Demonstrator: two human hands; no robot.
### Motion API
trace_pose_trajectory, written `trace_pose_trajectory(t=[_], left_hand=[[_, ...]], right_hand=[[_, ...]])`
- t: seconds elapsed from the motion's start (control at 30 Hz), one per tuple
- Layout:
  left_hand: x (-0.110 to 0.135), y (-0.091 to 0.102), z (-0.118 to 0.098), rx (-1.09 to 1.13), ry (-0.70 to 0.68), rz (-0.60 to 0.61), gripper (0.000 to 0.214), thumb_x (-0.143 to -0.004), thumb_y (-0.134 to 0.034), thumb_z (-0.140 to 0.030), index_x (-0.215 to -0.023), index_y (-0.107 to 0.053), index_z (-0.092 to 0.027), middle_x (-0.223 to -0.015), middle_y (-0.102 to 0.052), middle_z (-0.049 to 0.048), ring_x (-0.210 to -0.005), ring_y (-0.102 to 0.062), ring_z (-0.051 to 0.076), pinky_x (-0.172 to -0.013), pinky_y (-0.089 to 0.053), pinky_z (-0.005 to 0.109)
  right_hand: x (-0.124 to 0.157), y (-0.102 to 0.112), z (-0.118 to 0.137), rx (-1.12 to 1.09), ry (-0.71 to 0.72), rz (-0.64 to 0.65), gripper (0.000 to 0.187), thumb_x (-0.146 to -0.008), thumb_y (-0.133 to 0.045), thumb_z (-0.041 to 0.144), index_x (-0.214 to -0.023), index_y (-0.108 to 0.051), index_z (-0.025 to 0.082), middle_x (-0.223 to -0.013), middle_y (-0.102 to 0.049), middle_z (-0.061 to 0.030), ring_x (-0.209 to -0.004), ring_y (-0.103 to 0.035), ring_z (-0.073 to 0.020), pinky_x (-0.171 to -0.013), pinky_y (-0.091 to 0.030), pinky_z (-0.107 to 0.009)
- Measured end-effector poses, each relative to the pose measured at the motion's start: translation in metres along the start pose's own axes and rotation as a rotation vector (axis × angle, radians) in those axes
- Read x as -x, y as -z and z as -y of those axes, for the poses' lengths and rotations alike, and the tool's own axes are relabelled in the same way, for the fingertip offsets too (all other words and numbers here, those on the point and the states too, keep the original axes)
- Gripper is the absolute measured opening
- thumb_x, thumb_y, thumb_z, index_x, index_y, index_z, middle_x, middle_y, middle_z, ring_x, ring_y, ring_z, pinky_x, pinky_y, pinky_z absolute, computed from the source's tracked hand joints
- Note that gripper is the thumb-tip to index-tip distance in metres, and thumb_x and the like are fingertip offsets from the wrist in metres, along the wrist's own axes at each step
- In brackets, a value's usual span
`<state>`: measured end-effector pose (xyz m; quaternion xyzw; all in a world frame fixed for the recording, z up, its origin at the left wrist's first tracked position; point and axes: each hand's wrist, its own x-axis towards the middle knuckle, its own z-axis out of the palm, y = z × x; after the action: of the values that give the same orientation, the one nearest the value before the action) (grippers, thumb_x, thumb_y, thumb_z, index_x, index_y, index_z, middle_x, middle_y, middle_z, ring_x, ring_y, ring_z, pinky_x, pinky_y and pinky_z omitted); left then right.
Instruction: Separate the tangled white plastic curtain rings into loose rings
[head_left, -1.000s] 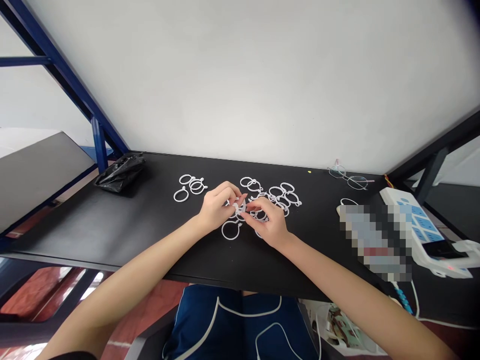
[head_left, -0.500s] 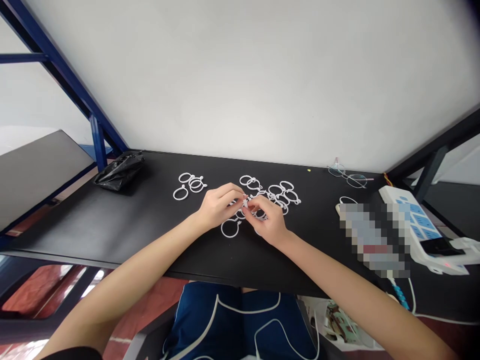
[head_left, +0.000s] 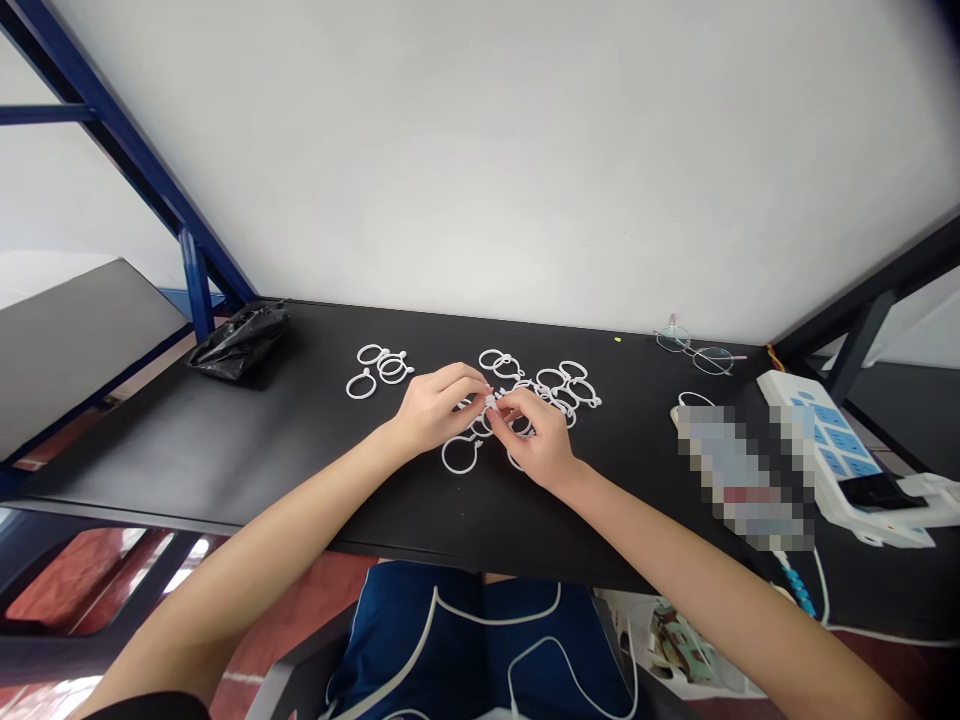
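My left hand (head_left: 442,405) and my right hand (head_left: 536,430) meet over the black tabletop, fingers pinched. Between their fingertips is a small white piece (head_left: 491,402), apparently the clasp of a white plastic ring; the fingers hide most of it. Several similar rings lie below and behind the hands, some partly covered by the fingers. One loose ring (head_left: 460,455) rests just in front of my left hand. To the right spreads an overlapping group of rings (head_left: 551,380), and a smaller group (head_left: 391,368) sits left of my left hand.
A crumpled black plastic bag (head_left: 240,342) lies at the table's back left. Eyeglasses (head_left: 694,350) rest at the back right. Further forward are a blurred-out phone-shaped object (head_left: 739,475) and a white power strip (head_left: 832,440) with cables. A pale wall (head_left: 525,200) rises behind the table.
My fingertips have shifted slightly around the small white piece, which shows at a somewhat different angle. Both arms and the loose rings stay practically where they were.
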<state>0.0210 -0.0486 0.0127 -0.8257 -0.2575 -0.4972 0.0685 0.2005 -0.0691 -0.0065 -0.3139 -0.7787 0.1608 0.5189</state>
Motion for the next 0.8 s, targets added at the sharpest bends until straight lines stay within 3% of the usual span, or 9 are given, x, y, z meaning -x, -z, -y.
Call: trace_pose_trajectory(t=[0.1, 0.23, 0.43, 0.6, 0.8], left_hand=[[-0.0006, 0.0, -0.0004, 0.004, 0.012, -0.001, 0.006, -0.087, -0.056, -0.015, -0.082, -0.054, -0.019, -0.081, -0.068, 0.0024, -0.073, -0.065, 0.011, -0.061, -0.051, 0.02], [-0.0007, 0.0003, 0.0001, -0.05, 0.018, 0.008, 0.026, -0.087, -0.057, -0.019, -0.066, -0.042, -0.019, -0.074, -0.064, 0.001, -0.064, -0.059, 0.008, -0.052, -0.043, 0.018], [0.0006, 0.0011, 0.0031, -0.16, -0.066, 0.062, 0.044, -0.088, -0.054, -0.018, -0.054, -0.026, -0.019, -0.047, -0.032, -0.0063, -0.042, -0.03, 0.007, -0.041, -0.025, 0.025], [0.0019, 0.0011, 0.0041, -0.169, -0.068, 0.179, 0.043, -0.091, -0.046, -0.019, -0.052, -0.027, -0.019, -0.046, -0.033, -0.0048, -0.042, -0.029, 0.009, -0.042, -0.026, 0.027], [0.0008, 0.0012, 0.0037, -0.18, -0.094, 0.151, 0.041, -0.09, -0.047, -0.018, -0.054, -0.027, -0.019, -0.046, -0.033, -0.0054, -0.041, -0.028, 0.008, -0.041, -0.025, 0.026]], right_hand=[[-0.0002, 0.0002, 0.0004, -0.007, -0.013, -0.001, 0.004, -0.088, -0.056, 0.02, -0.085, -0.058, 0.022, -0.072, -0.059, -0.0008, -0.064, -0.059, -0.0136, -0.06, -0.053, -0.027], [-0.001, 0.0005, 0.0023, 0.022, -0.019, -0.005, 0.007, -0.088, -0.056, 0.021, -0.081, -0.057, 0.022, -0.07, -0.059, -0.0003, -0.062, -0.058, -0.0131, -0.059, -0.052, -0.027], [-0.0012, 0.0009, 0.0023, 0.045, 0.009, -0.031, 0.009, -0.088, -0.056, 0.02, -0.079, -0.056, 0.022, -0.069, -0.06, -0.0003, -0.06, -0.058, -0.0131, -0.058, -0.051, -0.026], [-0.001, 0.0006, 0.0016, 0.049, 0.021, -0.044, 0.009, -0.087, -0.057, 0.02, -0.079, -0.058, 0.022, -0.069, -0.062, 0.0, -0.06, -0.06, -0.013, -0.058, -0.05, -0.026], [-0.0023, 0.0006, 0.003, 0.083, 0.03, -0.048, 0.009, -0.089, -0.057, 0.02, -0.08, -0.058, 0.022, -0.069, -0.063, -0.001, -0.059, -0.06, -0.0133, -0.056, -0.051, -0.026]])
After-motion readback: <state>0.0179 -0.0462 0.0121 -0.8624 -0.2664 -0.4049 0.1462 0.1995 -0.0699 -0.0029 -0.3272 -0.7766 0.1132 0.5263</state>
